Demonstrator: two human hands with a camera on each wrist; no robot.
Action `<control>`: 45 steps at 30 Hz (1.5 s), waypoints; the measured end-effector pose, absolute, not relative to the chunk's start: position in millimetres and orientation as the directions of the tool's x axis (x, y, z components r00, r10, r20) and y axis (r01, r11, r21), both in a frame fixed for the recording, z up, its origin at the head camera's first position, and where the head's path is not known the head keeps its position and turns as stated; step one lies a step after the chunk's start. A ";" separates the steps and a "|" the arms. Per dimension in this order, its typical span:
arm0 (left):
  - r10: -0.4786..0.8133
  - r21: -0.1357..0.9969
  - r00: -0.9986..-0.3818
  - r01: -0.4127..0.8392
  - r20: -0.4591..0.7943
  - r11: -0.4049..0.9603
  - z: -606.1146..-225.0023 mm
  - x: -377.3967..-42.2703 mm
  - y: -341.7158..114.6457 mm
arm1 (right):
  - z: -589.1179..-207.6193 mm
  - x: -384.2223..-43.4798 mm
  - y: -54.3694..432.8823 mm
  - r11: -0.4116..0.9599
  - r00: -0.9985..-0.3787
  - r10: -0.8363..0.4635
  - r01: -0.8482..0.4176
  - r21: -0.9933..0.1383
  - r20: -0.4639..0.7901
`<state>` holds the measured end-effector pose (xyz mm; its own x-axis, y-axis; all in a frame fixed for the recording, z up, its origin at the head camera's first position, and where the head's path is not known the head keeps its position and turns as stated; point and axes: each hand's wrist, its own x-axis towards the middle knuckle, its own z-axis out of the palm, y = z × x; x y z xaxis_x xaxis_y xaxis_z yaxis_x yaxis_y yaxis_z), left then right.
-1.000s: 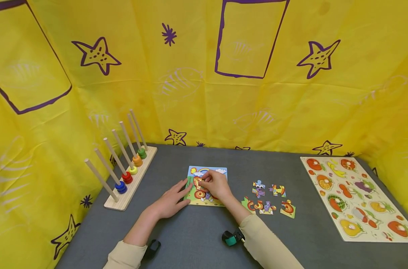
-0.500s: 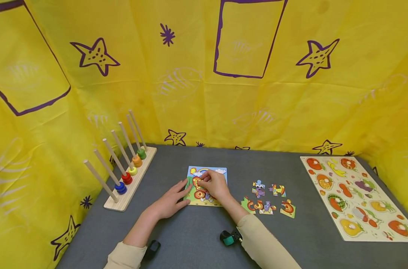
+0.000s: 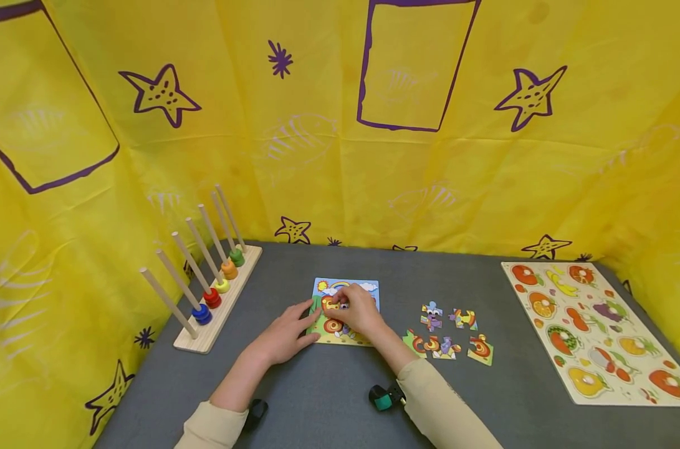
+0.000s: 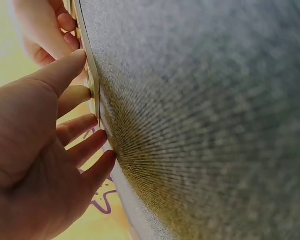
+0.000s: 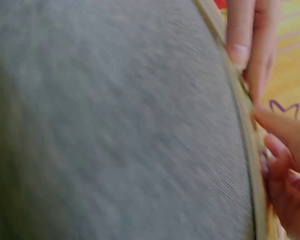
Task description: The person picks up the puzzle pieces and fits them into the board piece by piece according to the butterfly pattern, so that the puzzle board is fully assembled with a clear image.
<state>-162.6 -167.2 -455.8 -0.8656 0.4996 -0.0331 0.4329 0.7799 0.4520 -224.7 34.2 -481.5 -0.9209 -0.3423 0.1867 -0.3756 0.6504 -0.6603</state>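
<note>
Resting its fingertips at the left edge of a puzzle board (image 3: 333,340), the left hand (image 3: 288,332) is spread, fingers nearly straight and apart, holding nothing; the board lies flat on the grey counter (image 3: 306,405), in front of the person; the right hand (image 3: 361,310) comes in from the right, forearm slanting across the counter, and lies over the middle of the board with fingers bent; its grip is narrow, thumb and forefinger close together at the orange snail picture, though whether they pinch a piece or only press cannot be told; loose pieces (image 3: 432,316) lie right of the board, near the right forearm; a peg stand (image 3: 226,304) is well to the left.
</note>
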 end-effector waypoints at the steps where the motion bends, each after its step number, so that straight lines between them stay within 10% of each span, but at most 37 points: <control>1: 0.507 0.437 -0.862 0.450 -0.016 0.779 -455.7 -162.9 -166.8 | -480.7 -224.5 35.9 0.645 -0.919 -0.356 -0.373 -0.667 0.170; 23: 0.585 0.316 -0.811 0.551 -0.015 0.772 -452.6 -177.7 -154.4 | -467.3 -219.6 88.2 0.570 -0.895 -0.360 -0.433 -0.698 0.262; 45: 0.605 0.296 -0.796 0.578 -0.001 0.761 -456.0 -178.3 -153.7 | -463.5 -187.2 219.6 0.847 -0.989 -0.108 -0.144 -0.513 0.099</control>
<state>-178.3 -153.7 -456.0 -0.7959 0.6054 -0.0009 0.5781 0.7605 0.2957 -187.2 219.6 -463.5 -0.9892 -0.1077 0.0993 -0.1436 0.8466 -0.5125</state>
